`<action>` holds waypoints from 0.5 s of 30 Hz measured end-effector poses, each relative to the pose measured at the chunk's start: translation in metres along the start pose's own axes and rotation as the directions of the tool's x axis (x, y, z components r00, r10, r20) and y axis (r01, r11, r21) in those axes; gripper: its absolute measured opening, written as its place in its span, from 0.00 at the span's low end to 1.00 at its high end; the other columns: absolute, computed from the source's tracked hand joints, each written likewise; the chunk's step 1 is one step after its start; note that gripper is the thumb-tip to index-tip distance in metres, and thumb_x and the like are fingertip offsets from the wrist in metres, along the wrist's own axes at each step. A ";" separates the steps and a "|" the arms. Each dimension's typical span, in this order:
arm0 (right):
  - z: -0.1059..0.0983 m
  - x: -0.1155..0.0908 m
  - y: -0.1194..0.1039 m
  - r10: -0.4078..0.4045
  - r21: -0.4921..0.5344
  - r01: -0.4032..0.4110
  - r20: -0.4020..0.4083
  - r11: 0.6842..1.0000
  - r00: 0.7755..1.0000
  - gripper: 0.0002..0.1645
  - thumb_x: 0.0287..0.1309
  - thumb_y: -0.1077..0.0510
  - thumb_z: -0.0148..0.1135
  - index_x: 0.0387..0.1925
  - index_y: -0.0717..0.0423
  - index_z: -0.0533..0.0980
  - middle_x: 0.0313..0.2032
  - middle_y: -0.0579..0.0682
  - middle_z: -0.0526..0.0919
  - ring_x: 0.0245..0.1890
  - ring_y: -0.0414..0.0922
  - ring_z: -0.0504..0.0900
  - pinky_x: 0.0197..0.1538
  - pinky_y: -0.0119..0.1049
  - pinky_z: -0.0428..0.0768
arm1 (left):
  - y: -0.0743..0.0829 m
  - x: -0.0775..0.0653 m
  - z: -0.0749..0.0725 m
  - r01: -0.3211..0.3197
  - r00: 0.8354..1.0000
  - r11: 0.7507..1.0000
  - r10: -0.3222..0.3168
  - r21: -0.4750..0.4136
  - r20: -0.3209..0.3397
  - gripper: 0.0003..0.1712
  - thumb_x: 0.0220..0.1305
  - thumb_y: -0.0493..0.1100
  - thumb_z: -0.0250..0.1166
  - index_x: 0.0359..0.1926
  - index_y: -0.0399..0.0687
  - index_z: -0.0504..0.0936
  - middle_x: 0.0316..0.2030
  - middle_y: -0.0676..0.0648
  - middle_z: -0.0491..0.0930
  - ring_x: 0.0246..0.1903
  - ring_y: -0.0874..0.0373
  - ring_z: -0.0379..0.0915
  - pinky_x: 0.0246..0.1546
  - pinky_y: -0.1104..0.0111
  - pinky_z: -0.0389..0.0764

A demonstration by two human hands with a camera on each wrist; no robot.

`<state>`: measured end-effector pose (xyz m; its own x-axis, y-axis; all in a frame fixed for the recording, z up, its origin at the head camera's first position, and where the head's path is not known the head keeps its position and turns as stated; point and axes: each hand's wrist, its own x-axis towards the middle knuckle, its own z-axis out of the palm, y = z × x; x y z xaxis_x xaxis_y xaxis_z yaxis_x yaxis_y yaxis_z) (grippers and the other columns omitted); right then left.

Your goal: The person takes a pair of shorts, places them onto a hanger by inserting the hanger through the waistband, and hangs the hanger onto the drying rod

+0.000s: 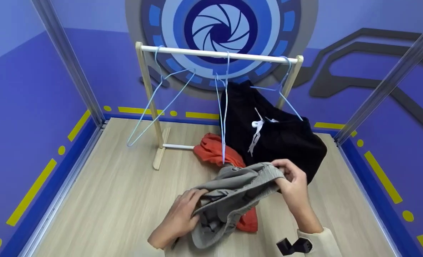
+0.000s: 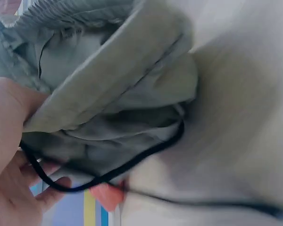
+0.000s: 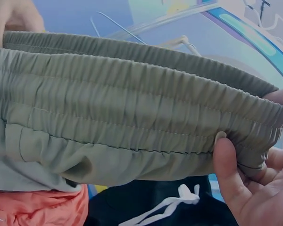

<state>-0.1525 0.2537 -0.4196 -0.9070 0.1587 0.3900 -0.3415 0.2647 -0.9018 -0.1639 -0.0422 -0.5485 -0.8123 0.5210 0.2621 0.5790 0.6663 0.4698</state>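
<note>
Both hands hold grey elastic-waisted shorts point(image 1: 247, 175) by the waistband, stretched between them above the table. My left hand point(image 1: 178, 217) grips the near-left end, thumb on one side and fingers behind the cloth. At the other end, my right hand point(image 1: 294, 184) pinches the gathered waistband point(image 3: 146, 108), its thumb lying across the outside in the right wrist view. A black drawstring point(image 2: 101, 180) loops down beside the left fingers in the left wrist view. Behind and below the shorts lies a crumpled red garment point(image 1: 216, 148). How far the grey legs reach is hidden.
A small wooden rack point(image 1: 211, 53) stands at the back. Two light blue hangers, one left point(image 1: 150, 101) and one in the middle point(image 1: 226, 107), hang bare. On the right hanger point(image 1: 286, 84) hang black bottoms point(image 1: 279, 139) with a white drawstring. Blue panels enclose the wooden tabletop point(image 1: 100, 200).
</note>
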 end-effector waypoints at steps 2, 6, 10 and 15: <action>-0.005 0.001 -0.001 0.010 0.036 -0.009 -0.029 0.999 1.000 0.11 0.49 0.76 0.54 0.36 0.66 0.75 0.21 0.45 0.75 0.21 0.36 0.71 0.26 0.30 0.69 | -0.004 -0.002 -0.003 0.037 0.999 0.999 -0.037 0.009 -0.012 0.41 0.48 0.38 0.65 0.63 0.62 0.60 0.55 0.55 0.67 0.55 0.57 0.65 0.48 0.57 0.70; -0.014 0.002 -0.004 0.023 0.094 -0.017 -0.058 0.995 0.998 0.09 0.51 0.74 0.53 0.36 0.69 0.74 0.22 0.47 0.77 0.22 0.38 0.73 0.27 0.30 0.70 | -0.014 -0.008 -0.010 0.111 0.993 0.994 -0.111 -0.006 -0.034 0.40 0.49 0.40 0.65 0.63 0.63 0.59 0.57 0.57 0.65 0.57 0.59 0.64 0.51 0.57 0.69; -0.020 0.001 -0.005 0.052 0.101 -0.046 -0.055 0.994 0.997 0.08 0.52 0.74 0.54 0.36 0.69 0.74 0.23 0.48 0.78 0.22 0.38 0.74 0.27 0.30 0.72 | -0.023 -0.012 -0.018 0.157 0.986 0.987 -0.159 -0.025 -0.049 0.39 0.49 0.43 0.64 0.62 0.65 0.60 0.57 0.59 0.65 0.58 0.61 0.63 0.52 0.58 0.69; -0.023 -0.001 -0.004 0.084 0.095 -0.076 -0.083 0.993 0.993 0.09 0.51 0.74 0.55 0.37 0.69 0.74 0.22 0.47 0.78 0.22 0.38 0.74 0.27 0.30 0.72 | -0.029 -0.014 -0.033 0.172 0.978 0.984 -0.176 -0.045 -0.111 0.36 0.50 0.42 0.64 0.61 0.64 0.63 0.56 0.59 0.66 0.54 0.62 0.68 0.47 0.61 0.72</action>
<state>-0.1446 0.2744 -0.4119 -0.9089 0.2592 0.3268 -0.2932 0.1603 -0.9425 -0.1715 -0.0863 -0.5380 -0.9040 0.3332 0.2678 0.4273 0.7211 0.5453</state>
